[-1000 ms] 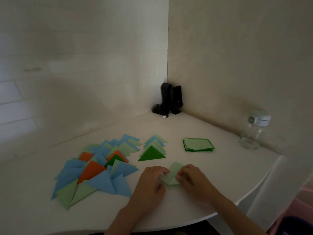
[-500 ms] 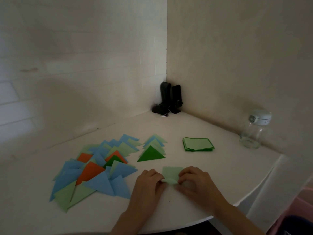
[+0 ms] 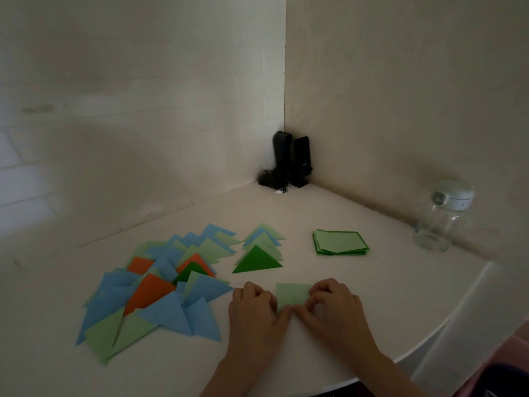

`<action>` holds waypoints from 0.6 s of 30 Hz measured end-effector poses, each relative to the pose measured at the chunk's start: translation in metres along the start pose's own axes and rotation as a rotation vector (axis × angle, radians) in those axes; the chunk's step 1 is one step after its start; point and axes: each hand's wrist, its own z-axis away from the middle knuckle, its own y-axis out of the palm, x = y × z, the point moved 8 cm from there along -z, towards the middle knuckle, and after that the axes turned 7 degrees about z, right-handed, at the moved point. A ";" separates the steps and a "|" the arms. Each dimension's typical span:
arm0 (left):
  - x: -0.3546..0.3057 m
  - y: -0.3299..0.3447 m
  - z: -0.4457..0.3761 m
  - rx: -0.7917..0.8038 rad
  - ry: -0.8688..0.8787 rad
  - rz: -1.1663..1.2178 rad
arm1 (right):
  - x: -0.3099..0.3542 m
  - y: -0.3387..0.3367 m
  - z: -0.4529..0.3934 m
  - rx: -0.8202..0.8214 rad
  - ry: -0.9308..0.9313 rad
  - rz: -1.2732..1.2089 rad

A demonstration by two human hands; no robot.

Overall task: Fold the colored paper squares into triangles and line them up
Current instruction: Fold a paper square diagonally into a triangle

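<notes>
Both hands have drawn closer together over the last second, and the light green sheet (image 3: 292, 295), which stood up as a loose flap between them, now lies lower and flatter on the white table (image 3: 372, 296). From the head camera, the only view, the left hand (image 3: 253, 306) sits at about 9 o'clock of the sheet and the right hand (image 3: 332, 306) at about 3 o'clock, each with fingers curled down onto the paper's near edge, pinching and pressing it against the tabletop; the fingertips themselves are hidden under the knuckles, so how tightly they hold cannot be told. What shows of the sheet is a four-sided patch poking out toward 12 o'clock from between the hands, so the fold line seems to run left to right under the fingers, and both hands are equally near it. I judge the crease is being set and the coming move turns on that axis: the fingers should slide outward along it, toward 9 and 3 o'clock, to sharpen the fold. At 12 o'clock of the hands lies a short row of finished triangles headed by a dark green triangle (image 3: 257, 260), the likely place for this piece. At 10 o'clock spreads a loose pile of folded triangles (image 3: 160, 285) in blue, orange and green. At 1 o'clock rests the stack of unfolded green squares (image 3: 340, 242), well apart from the hands. Farther off stand a clear jar (image 3: 440, 219) at 2 o'clock and two black speakers (image 3: 290, 159) in the corner.
</notes>
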 end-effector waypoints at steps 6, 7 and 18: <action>0.007 0.005 -0.001 0.036 -0.047 0.063 | 0.000 0.001 0.000 0.080 0.026 -0.008; 0.008 0.007 -0.001 0.063 -0.060 0.074 | -0.001 0.002 0.000 0.100 0.031 -0.021; 0.018 0.006 0.000 0.183 -0.074 0.206 | -0.004 -0.003 -0.005 0.241 0.040 -0.245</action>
